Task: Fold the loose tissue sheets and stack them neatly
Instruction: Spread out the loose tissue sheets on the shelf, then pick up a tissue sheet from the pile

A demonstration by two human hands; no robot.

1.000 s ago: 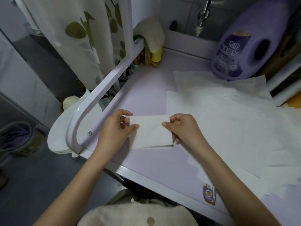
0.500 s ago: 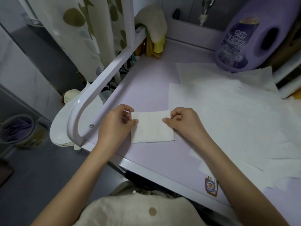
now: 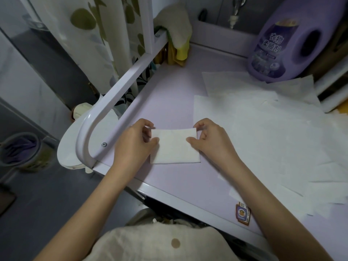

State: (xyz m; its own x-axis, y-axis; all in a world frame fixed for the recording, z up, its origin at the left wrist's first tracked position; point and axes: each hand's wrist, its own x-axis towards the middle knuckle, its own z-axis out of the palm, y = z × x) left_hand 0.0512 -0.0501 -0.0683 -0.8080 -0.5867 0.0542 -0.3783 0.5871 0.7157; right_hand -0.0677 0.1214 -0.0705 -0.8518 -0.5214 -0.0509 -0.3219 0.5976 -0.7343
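Folded tissue [image 3: 175, 150], pinched by left hand [image 3: 131, 146] and right hand [image 3: 212, 143], near tabletop [image 3: 175, 98] edge.

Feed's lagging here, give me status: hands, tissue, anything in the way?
Left hand and right hand pinch folded tissue at its side edges, flat on purple tabletop. Loose sheets lie unfolded to the right. Nothing blocking.

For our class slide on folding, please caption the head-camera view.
Left hand and right hand pinch a folded tissue on a lilac tabletop, loose sheets spread alongside.
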